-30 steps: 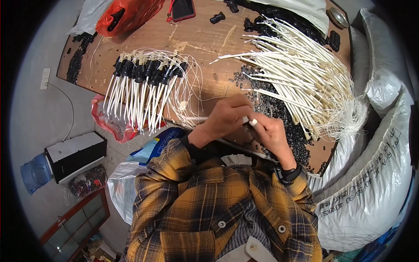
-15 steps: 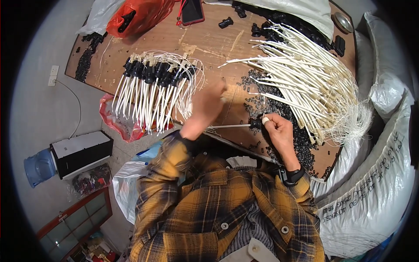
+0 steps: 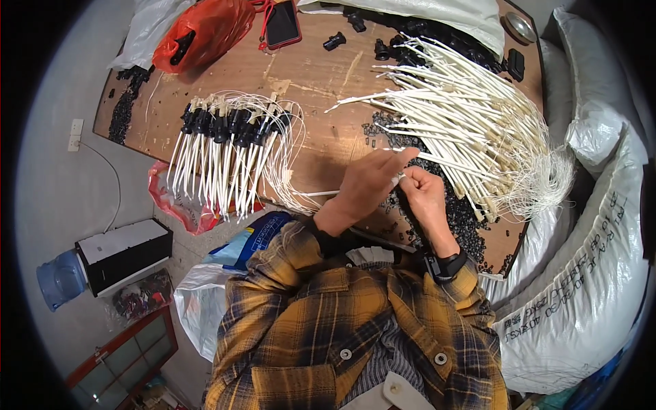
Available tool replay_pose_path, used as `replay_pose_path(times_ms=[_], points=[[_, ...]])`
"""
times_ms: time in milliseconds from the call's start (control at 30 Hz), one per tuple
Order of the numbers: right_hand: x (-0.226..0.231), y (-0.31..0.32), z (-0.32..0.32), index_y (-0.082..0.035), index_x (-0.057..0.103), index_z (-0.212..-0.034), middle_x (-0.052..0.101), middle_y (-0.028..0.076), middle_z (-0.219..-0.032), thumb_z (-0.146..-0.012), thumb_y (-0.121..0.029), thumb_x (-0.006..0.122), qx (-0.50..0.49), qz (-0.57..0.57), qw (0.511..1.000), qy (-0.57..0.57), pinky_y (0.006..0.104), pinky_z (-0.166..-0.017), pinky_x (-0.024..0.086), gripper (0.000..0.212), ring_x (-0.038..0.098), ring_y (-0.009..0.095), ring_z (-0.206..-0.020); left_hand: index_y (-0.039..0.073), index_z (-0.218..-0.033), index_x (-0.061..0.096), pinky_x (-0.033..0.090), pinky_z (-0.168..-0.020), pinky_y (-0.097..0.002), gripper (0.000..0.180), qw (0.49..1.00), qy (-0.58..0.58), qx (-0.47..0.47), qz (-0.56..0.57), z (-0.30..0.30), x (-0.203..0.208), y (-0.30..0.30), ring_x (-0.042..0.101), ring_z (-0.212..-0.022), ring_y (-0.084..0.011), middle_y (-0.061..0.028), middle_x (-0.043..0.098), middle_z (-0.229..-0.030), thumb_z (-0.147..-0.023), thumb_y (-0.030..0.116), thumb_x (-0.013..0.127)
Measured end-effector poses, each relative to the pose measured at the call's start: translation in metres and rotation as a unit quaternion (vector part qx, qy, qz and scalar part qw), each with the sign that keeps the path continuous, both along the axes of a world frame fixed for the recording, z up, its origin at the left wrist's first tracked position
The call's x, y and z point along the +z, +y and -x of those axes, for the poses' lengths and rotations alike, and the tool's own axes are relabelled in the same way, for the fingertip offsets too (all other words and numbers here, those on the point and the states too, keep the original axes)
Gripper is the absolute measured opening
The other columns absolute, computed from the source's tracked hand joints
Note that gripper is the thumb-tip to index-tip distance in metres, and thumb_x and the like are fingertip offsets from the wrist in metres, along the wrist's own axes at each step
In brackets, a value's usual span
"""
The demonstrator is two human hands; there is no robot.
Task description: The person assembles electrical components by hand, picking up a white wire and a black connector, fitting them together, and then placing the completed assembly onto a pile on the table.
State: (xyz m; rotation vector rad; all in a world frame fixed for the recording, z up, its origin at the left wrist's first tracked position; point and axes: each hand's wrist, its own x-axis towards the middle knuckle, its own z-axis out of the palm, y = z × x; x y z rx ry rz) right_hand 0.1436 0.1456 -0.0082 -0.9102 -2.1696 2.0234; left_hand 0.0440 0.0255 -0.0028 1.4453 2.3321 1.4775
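My left hand (image 3: 369,181) and my right hand (image 3: 425,195) meet over the table's near edge. My right hand's thumb and fingers are pinched on a thin white tube (image 3: 321,193) with a black fitting, which my hands now mostly hide. The tube sticks out to the left beneath my left hand. My left hand curls in close to the right fingertips, its index finger stretched forward; what it grips is hidden. A small white bit (image 3: 398,179) shows between the fingertips. Just beyond lies a large pile of white tubes (image 3: 465,130) with thin cords.
At left lies a bundle of white tubes with black fittings (image 3: 222,128). Small black parts (image 3: 471,249) are scattered right of my hands. A red bag (image 3: 205,34), a phone (image 3: 282,26) and a metal dish (image 3: 519,27) lie far off. Stuffed white sacks (image 3: 581,294) crowd the right side.
My left hand has moved right from the bundle's side to meet my right hand. The black fitting, visible before, is now mostly covered. The view has shifted slightly.
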Motion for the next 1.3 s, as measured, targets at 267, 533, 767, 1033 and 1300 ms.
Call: replay_pose_path(times_ms=[267,533,767,1033,1300], points=[[0.006,-0.005,0.001,0.001,0.065,-0.086,0.050,-0.010,-0.065,-0.090,-0.007,0.059,-0.080,0.180,0.979,0.050,0.0176,-0.051,0.028,0.011,0.038,0.000,-0.057,0.011,-0.114,0.061,0.050,-0.064,-0.0318,0.050,0.999,-0.007,0.045,-0.025,-0.007,-0.008,0.003,0.062,-0.076,-0.0246,-0.0080,0.062,-0.085,-0.067,-0.006,0.065],[-0.003,-0.009,0.002,0.000,0.066,-0.089,0.048,-0.009,-0.060,-0.087,-0.005,0.064,-0.047,0.037,0.996,0.071,0.0181,-0.048,0.028,0.007,0.036,0.000,-0.053,0.006,-0.084,0.068,0.048,-0.062,-0.0332,0.021,0.991,-0.102,0.073,0.052,-0.001,-0.011,-0.006,0.061,-0.074,-0.0246,-0.0083,0.061,-0.074,-0.064,0.000,0.066],[0.003,-0.004,-0.013,-0.002,0.067,-0.091,0.050,-0.007,-0.058,-0.084,-0.006,0.067,0.039,-0.150,0.982,0.107,0.0207,-0.048,0.032,0.007,0.041,0.001,-0.054,0.006,-0.072,0.063,0.044,-0.060,-0.0328,0.012,0.988,-0.104,0.117,0.001,0.001,-0.012,-0.004,0.058,-0.072,-0.0231,-0.0069,0.060,-0.072,-0.061,0.001,0.065],[0.013,0.008,-0.005,-0.001,0.066,-0.091,0.052,-0.006,-0.059,-0.078,-0.010,0.076,-0.024,-0.018,0.999,0.029,0.0213,-0.045,0.031,0.019,0.039,0.002,-0.050,0.012,-0.068,0.055,0.043,-0.067,-0.0376,0.016,0.993,0.041,0.093,-0.052,0.012,0.001,-0.003,0.055,-0.082,-0.0262,-0.0018,0.058,-0.081,-0.057,0.005,0.064],[0.032,0.024,-0.012,0.002,0.067,-0.098,0.058,-0.005,-0.064,-0.082,-0.003,0.069,-0.031,0.131,0.991,0.006,0.0192,-0.043,0.031,0.017,0.039,0.001,-0.048,0.011,-0.079,0.061,0.046,-0.073,-0.0390,0.021,0.996,0.045,0.000,-0.080,0.014,0.015,0.003,0.057,-0.090,-0.0287,-0.0033,0.061,-0.088,-0.060,0.004,0.063]])
